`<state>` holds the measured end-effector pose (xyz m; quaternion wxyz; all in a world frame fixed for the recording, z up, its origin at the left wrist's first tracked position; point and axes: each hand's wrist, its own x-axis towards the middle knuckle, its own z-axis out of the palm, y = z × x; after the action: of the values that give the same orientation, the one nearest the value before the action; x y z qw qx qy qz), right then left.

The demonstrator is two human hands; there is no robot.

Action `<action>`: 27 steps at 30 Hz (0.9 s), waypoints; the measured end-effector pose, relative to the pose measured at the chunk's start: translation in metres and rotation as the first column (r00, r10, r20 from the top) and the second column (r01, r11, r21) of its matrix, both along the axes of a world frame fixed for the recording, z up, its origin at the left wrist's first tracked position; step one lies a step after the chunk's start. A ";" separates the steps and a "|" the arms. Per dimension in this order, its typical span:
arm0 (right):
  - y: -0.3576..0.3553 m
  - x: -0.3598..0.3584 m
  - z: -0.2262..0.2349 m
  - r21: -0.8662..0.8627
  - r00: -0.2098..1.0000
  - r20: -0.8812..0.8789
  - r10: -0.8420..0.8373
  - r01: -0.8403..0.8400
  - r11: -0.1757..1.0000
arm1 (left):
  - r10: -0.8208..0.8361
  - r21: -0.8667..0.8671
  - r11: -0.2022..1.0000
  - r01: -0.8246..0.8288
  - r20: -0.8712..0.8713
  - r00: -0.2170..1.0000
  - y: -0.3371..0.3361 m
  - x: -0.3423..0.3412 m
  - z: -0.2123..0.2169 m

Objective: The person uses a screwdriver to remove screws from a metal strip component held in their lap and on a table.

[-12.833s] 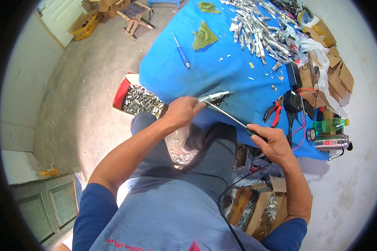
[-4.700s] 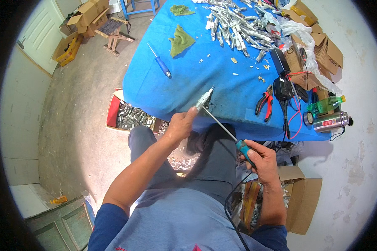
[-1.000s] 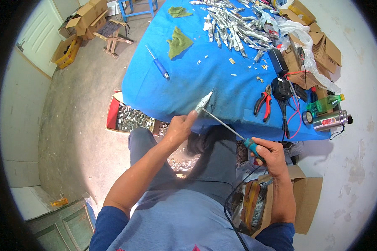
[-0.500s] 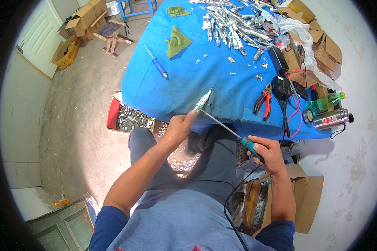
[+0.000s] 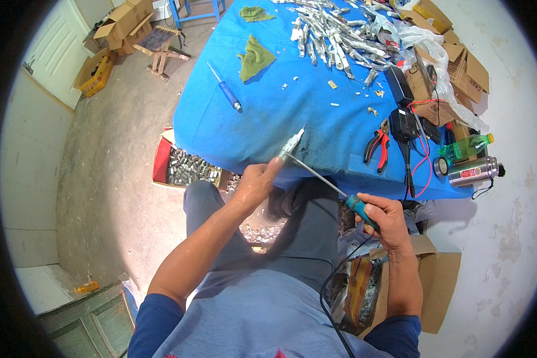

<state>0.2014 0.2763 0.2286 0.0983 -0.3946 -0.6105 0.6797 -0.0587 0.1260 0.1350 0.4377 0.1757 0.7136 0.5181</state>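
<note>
My left hand (image 5: pixel 258 183) is closed on the near end of a slim white and silver part (image 5: pixel 292 142), whose thin dark tip points away from me over the table's near edge. In my right hand (image 5: pixel 385 219) is a screwdriver (image 5: pixel 357 206) with a teal handle and a long metal shaft. The shaft slants up to the left, and its tip meets the part just beyond my left thumb. Whether the tip is wedged inside or only touching, I cannot tell. Many similar white and silver parts (image 5: pixel 331 36) lie heaped at the table's far side.
On the blue cloth (image 5: pixel 221 137) lie a blue screwdriver (image 5: pixel 229 95), green rags (image 5: pixel 255 58) and red-handled pliers (image 5: pixel 377 145). Black adapters (image 5: pixel 403 123) with cords, a green bottle (image 5: pixel 468 147) and a steel flask (image 5: pixel 472 172) stand right. A box of metal pieces (image 5: pixel 188 167) sits below left.
Both hands hold nearly the same pose. The right hand and screwdriver handle have shifted very slightly right, while the tip stays at the part. The table's things appear shifted slightly right too.
</note>
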 end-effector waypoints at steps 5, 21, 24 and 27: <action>-0.001 -0.002 0.001 0.010 1.000 0.012 -0.008 0.008 1.000 | 0.002 0.012 1.000 -0.002 0.014 1.000 0.000 0.001 0.002; 0.000 -0.005 0.002 0.557 0.987 0.055 0.150 -0.155 0.816 | 0.029 0.067 0.997 -0.027 -0.021 0.999 0.004 0.004 -0.006; -0.005 -0.009 0.016 0.653 0.965 0.176 0.195 -0.263 0.710 | 0.037 0.060 0.998 -0.035 -0.026 0.999 0.005 0.006 -0.003; -0.006 -0.009 0.015 0.674 0.968 0.127 0.216 -0.244 0.698 | 0.032 0.021 0.999 -0.032 -0.008 0.999 0.005 0.004 -0.001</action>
<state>0.1926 0.2707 0.2438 0.1393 -0.2640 -0.8638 0.4059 -0.0548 0.1306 0.1341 0.4245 0.1710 0.7127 0.5316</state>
